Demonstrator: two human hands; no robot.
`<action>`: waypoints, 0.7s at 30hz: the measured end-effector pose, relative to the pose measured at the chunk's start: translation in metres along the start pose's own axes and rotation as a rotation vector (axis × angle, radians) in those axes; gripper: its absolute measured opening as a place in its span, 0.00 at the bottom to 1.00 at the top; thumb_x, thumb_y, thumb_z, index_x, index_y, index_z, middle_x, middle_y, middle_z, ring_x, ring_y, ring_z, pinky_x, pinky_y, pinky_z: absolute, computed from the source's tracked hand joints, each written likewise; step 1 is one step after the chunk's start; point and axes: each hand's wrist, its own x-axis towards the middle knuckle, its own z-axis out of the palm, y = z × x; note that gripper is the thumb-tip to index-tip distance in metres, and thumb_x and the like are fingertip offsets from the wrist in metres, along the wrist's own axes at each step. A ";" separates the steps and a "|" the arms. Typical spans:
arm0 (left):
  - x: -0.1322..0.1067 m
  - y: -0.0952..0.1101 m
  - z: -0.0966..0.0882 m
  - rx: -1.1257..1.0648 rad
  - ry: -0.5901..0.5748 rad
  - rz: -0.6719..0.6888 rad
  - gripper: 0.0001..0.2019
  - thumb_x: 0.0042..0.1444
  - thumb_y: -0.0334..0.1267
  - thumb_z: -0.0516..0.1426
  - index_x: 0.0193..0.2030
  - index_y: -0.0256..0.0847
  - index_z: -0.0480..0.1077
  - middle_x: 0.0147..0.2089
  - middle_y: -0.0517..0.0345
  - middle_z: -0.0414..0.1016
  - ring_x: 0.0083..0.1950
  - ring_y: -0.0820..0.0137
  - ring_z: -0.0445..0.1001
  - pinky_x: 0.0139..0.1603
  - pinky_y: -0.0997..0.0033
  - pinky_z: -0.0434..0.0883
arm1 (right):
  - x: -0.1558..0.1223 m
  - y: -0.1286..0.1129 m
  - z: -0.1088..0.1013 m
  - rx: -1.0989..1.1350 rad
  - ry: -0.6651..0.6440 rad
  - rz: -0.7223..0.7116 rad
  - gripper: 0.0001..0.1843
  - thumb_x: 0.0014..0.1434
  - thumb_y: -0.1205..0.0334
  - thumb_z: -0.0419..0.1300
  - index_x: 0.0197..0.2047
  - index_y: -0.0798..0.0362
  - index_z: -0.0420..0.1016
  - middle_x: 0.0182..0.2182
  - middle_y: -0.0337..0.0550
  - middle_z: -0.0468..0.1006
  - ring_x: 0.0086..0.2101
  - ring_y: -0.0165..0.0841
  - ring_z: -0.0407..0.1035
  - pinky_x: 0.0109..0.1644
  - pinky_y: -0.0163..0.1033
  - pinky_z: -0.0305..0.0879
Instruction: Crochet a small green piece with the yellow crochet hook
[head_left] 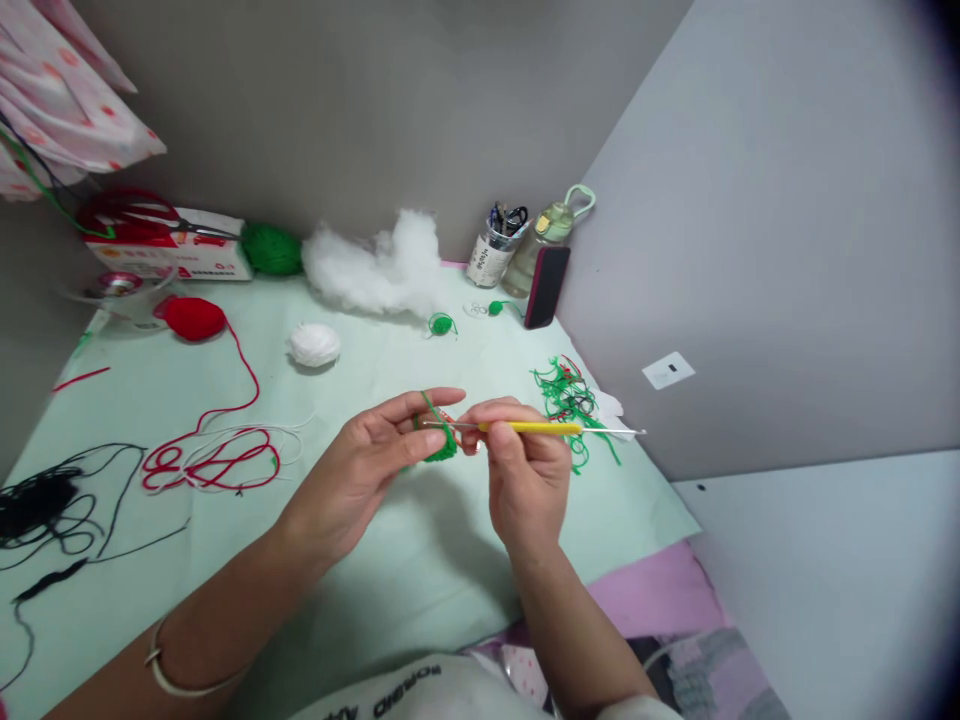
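Note:
Between the thumb and fingers of my left hand [375, 450] is a small green crochet piece [442, 448]. A strand of green yarn runs up from it over my left index finger. My right hand [525, 470] is closed around the yellow handle of a double-ended crochet hook [544, 428]. One metal end of the hook points left and reaches the green piece; its other end sticks out to the right. Exactly how the tip sits in the stitches is too small to make out.
Around my hands lie a red yarn ball [195, 318], a white yarn ball [314, 345], black yarn [37, 505] and green yarn scraps [566, 390]. Behind are white stuffing [367, 270], a green yarn ball [271, 249], a pen cup [491, 252], a bottle [536, 250] and a phone [548, 287].

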 end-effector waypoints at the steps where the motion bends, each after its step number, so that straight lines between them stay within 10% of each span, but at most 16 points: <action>1: 0.000 -0.001 0.001 0.028 0.001 0.012 0.14 0.57 0.38 0.71 0.51 0.45 0.84 0.43 0.57 0.87 0.47 0.64 0.82 0.55 0.65 0.74 | 0.000 0.002 0.001 0.000 -0.008 -0.005 0.08 0.69 0.57 0.65 0.42 0.47 0.86 0.35 0.42 0.85 0.31 0.32 0.75 0.33 0.38 0.75; 10: -0.001 -0.003 0.006 0.102 0.040 0.082 0.12 0.55 0.37 0.71 0.34 0.43 0.71 0.32 0.63 0.77 0.36 0.69 0.74 0.41 0.69 0.67 | 0.000 0.006 0.004 -0.128 -0.008 -0.081 0.11 0.70 0.54 0.65 0.40 0.48 0.86 0.35 0.45 0.86 0.34 0.34 0.78 0.32 0.39 0.75; 21: 0.003 -0.001 0.005 0.052 -0.024 0.015 0.13 0.52 0.39 0.73 0.39 0.42 0.77 0.37 0.60 0.79 0.41 0.68 0.74 0.45 0.68 0.66 | 0.004 0.005 0.007 -0.350 0.027 -0.331 0.10 0.70 0.69 0.62 0.45 0.46 0.84 0.37 0.43 0.86 0.39 0.36 0.80 0.38 0.42 0.79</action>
